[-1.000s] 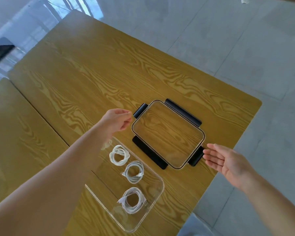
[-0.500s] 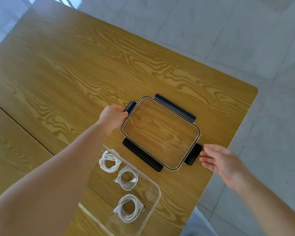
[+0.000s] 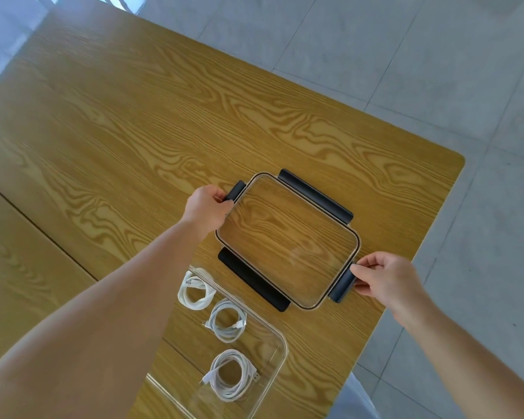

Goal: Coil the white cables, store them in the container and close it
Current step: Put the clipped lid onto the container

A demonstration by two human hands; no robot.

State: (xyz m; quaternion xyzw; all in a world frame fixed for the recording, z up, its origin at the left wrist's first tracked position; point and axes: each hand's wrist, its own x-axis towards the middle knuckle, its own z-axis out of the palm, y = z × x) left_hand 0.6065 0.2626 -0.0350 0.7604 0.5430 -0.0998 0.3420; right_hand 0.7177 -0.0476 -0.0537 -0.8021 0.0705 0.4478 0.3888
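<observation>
L to R: three coiled white cables sit in a row inside the clear container [image 3: 280, 343], near edge of the wood counter [image 3: 109, 125]. Far coil [image 3: 195, 293] is partly behind the left forearm, middle coil [image 3: 227, 324] just beside it, near coil [image 3: 230, 375] a bit apart. All three lie flat & separate, prob so nothing tangles or sticks up under the lid. Container has no lid on yet.

Left hand [image 3: 206, 208] has fingers curled round the lid's far-left short-side latch [image 3: 235, 190]. The clear lid [image 3: 288, 240] lies flat on the counter just beyond the container, its four dark latches flipped outward; the two long-side ones show clearly, so it looks ready to drop over the rim.

Right hand [image 3: 386, 281] pinches the opposite short-side latch [image 3: 341, 285], thumb on top. Gripping both ends likely keeps the lid level for the carry.

Judgement: coiling & storing done; closing step in hand. Next: lift lid, line up w/ container, press, snap latches.
</observation>
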